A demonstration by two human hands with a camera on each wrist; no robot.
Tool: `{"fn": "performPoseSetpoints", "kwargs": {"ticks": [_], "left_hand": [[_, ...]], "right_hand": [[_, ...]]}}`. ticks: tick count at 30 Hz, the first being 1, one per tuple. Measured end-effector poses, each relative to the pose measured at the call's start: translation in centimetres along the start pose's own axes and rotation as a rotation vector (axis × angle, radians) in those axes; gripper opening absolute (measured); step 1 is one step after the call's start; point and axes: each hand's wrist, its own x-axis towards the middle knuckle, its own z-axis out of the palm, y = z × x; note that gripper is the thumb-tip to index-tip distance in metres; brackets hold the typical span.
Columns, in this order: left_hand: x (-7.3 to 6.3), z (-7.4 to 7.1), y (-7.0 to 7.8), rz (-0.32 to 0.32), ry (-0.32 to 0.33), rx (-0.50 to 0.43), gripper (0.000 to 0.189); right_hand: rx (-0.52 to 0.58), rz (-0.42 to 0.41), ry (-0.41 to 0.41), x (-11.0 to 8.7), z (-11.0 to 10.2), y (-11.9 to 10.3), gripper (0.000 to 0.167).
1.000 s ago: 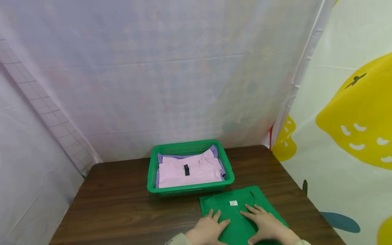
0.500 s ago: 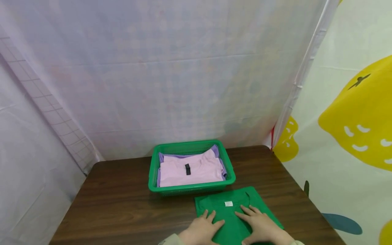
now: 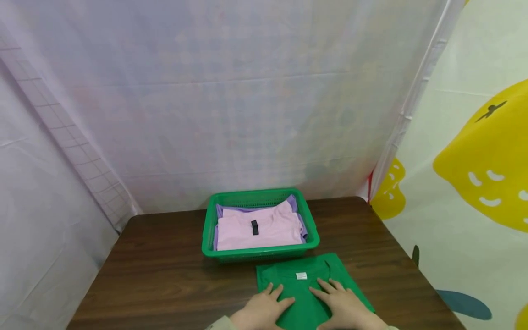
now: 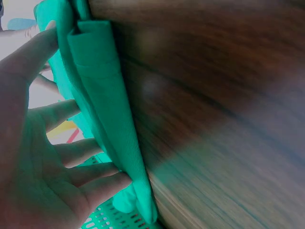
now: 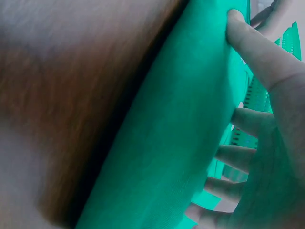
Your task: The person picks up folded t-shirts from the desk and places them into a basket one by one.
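Note:
A folded green T-shirt [image 3: 303, 300] with a white neck label lies on the brown table, its neckline facing the basket. My left hand [image 3: 261, 308] rests on the shirt's left side with fingers spread. On its right side lies my right hand [image 3: 344, 306], fingers spread as well. The left wrist view has the fingers of the left hand [image 4: 62, 157] along the top of the shirt's thick folded edge [image 4: 107, 81]. Seen from the right wrist, thumb and fingertips of the right hand [image 5: 267, 143] touch the top of the green cloth [image 5: 157, 138].
Just behind the shirt stands a green plastic basket [image 3: 261, 251] holding a folded pink T-shirt [image 3: 272, 233] with a black label, over purple cloth [image 3: 292, 201]. White curtain sheets [image 3: 247, 114] hang behind the table [image 3: 165, 270], and a lemon-print sheet [image 3: 453, 119] hangs to the right.
Both hands and the green T-shirt have slid left together, so the shirt is now more in front of the basket. The head view has shifted slightly.

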Motion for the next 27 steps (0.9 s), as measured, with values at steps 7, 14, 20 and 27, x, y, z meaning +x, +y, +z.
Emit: {"fn": "performPoseSetpoints", "kwargs": {"ticks": [7,14,20,27], "left_hand": [[-0.7,0.2,-1.0,0.006,0.001,-0.030,0.077],[-1.5,0.3,-1.7,0.008,0.023,-0.025,0.077],[-2.3,0.3,-2.2,0.012,0.048,-0.017,0.076],[-3.1,0.2,-2.9,0.030,0.079,-0.027,0.076]], "right_hand": [[-0.033,0.000,0.022,0.5,0.4,-1.1,0.101],[-0.031,0.005,0.016,1.0,0.6,-2.0,0.099],[-0.051,-0.017,0.033,1.6,1.1,-2.6,0.102],[-0.070,-0.021,0.032,2.2,1.2,-3.6,0.100]]}}
